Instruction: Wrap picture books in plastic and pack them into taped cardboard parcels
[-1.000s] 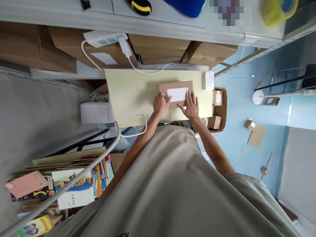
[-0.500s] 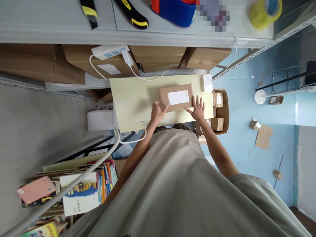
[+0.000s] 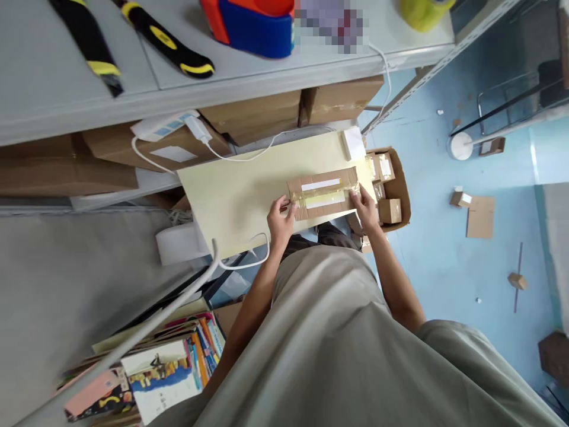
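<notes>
Between my two hands is a brown cardboard box [image 3: 323, 209], its taped face turned up. Clear tape runs along its middle, and white strips show on both sides of the tape. My left hand [image 3: 281, 220] grips the box's left end, thumb on the near edge. At the right end my right hand [image 3: 365, 209] holds the box, its thumb on the taped face. The box is over a pale yellow tabletop [image 3: 231, 201]; whether it rests on it I cannot tell. A small white box [image 3: 352, 144] stands at the table's far right corner.
A grey shelf [image 3: 267, 77] spans the far side, with utility knives [image 3: 171, 44] and a blue-red tape dispenser [image 3: 258, 26] on it. A power strip [image 3: 164, 126] and cartons sit below. Right of the table is an open carton [image 3: 402, 190] of small boxes; books [image 3: 166, 373] lie lower left.
The box has been turned over from its labelled face to its taped face. My right hand has gone from fingers spread beside it to gripping its right end. The view has shifted and tilted.
</notes>
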`<state>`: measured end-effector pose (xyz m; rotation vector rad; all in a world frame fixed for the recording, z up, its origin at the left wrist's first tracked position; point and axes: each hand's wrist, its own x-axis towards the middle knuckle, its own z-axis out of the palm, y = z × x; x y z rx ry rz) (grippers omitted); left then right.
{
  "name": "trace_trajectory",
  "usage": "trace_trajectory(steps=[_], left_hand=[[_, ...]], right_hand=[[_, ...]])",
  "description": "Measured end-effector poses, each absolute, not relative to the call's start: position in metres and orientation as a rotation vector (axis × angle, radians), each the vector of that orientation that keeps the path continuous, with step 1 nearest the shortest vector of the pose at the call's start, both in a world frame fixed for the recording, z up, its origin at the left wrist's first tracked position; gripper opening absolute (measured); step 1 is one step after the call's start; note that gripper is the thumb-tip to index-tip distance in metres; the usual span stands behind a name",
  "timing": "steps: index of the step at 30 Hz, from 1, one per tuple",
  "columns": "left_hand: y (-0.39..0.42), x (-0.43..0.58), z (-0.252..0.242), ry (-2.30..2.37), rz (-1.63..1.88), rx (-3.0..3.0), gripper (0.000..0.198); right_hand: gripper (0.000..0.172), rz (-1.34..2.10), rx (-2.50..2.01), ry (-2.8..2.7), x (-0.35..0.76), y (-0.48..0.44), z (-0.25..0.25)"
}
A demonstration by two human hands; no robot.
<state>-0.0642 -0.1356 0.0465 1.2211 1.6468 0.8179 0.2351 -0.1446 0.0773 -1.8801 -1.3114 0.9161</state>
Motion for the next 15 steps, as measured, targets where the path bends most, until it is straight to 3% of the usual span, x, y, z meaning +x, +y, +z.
trace_trajectory(steps=[8,15], left_hand=[[-0.131,0.003,0.054,1.716,0.470,1.158,0.024],[-0.112,0.141,0.093,1.643,0.521,1.543,0.032]], right_hand=[[0.071,1.032,-2.128,-1.213,0.294,-0.177,0.080],[0.062,0.856,-2.152,-0.997,0.417,-0.206,0.068]])
